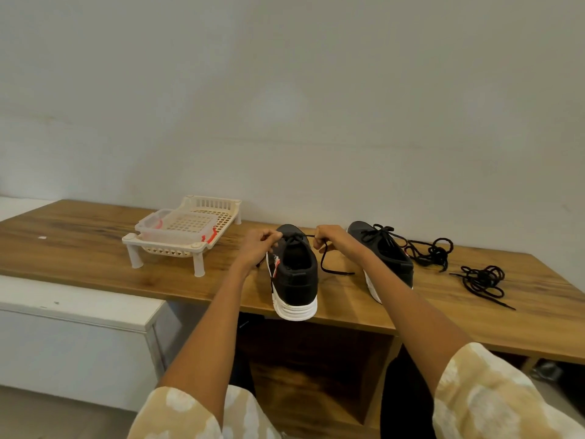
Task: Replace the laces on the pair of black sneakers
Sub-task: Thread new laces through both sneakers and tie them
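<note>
Both grips clenched on lace (pixel 326 263) ends: left hand (pixel 258 245), right hand (pixel 327 240), either side of near sneaker (pixel 296 274) at table (pixel 95 248) edge. Advised: draw ends apart evenly, sneaker steadied between grips.

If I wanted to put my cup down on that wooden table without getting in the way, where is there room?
The widest bare stretch is the table's left end, left of the cream rack. A smaller patch lies between the rack and the left sneaker. It is crowded to the right: both hands work the lace, beside the right sneaker and two loose lace bundles.
</note>
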